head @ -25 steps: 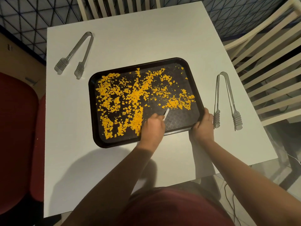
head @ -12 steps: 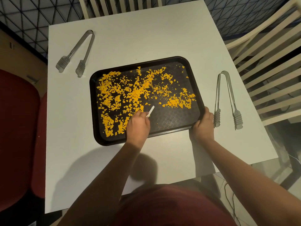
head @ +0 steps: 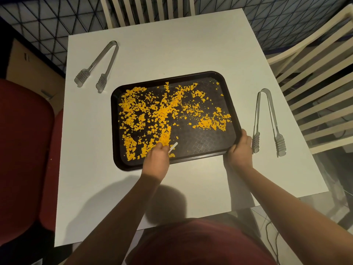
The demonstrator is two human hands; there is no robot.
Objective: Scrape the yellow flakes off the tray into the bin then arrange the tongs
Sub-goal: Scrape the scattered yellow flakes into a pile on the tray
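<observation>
A black tray [head: 214, 150] lies in the middle of the white table, strewn with yellow flakes [head: 150, 115], thickest on its left half. My left hand [head: 157, 159] grips a small white scraper [head: 173, 146] at the tray's near edge, its tip among the flakes. My right hand [head: 239, 150] grips the tray's near right corner. One pair of clear tongs [head: 99, 66] lies at the far left of the table. A second pair of tongs [head: 267, 121] lies just right of the tray, beside my right hand. No bin is in view.
The white table [head: 191, 44] has white slatted chairs at its far side [head: 145, 8] and right side [head: 315, 73]. A red chair [head: 24, 150] stands to the left. The floor shows a dark triangle pattern.
My left hand has swept the scraper leftward across the tray's near part, pushing flakes into a line left of centre. My right hand has kept its grip on the corner.
</observation>
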